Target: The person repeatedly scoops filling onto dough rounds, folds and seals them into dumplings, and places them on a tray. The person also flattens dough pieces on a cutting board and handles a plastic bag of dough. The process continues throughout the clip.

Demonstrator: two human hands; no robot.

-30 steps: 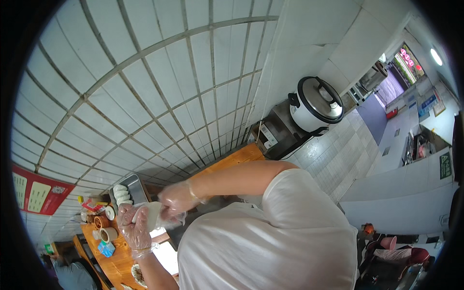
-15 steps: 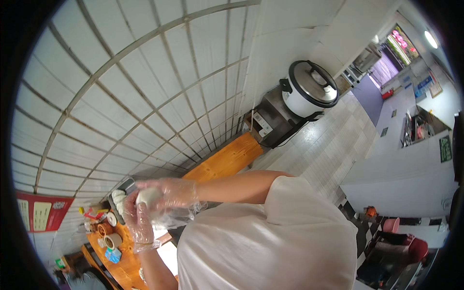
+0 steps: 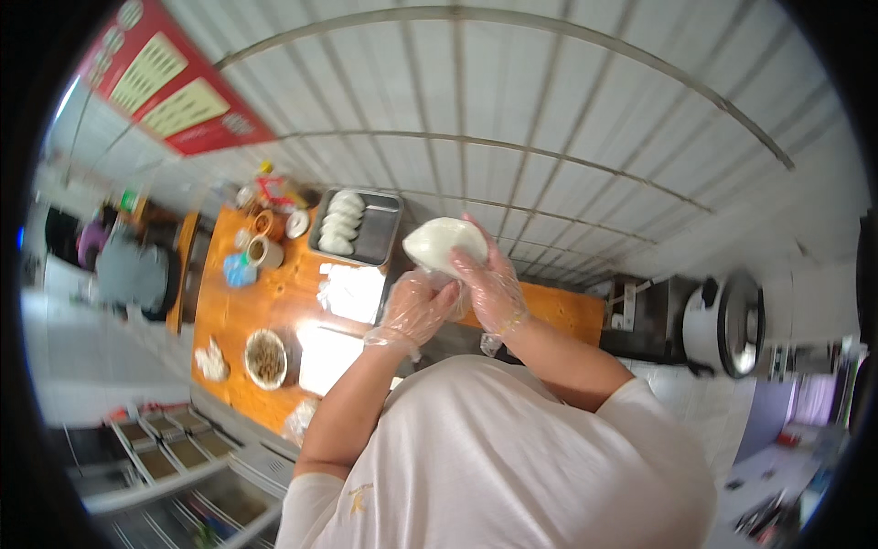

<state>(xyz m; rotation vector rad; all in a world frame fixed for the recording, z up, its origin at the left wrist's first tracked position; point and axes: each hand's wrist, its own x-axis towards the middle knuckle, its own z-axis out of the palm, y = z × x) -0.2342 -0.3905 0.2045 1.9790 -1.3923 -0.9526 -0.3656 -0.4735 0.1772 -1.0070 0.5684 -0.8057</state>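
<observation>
A large white half-moon dumpling is held up in front of my chest. My right hand, in a clear plastic glove, grips its right end with the thumb across the near side. Below it, my left hand, gloved the same way, has its fingers curled against the dumpling's lower edge. Just left of the hands, a grey metal tray holds a row of several similar white dumplings along its left side.
On the wooden table are a bowl of brown filling, white sheets, jars and a crumpled white lump. A tiled wall rises behind. A large cooker stands right; a person sits far left.
My view has swung left, bringing the table, tray and filling bowl fully into sight. Both hands still hold the dumpling, now showing more of its face, with the right hand at its right end.
</observation>
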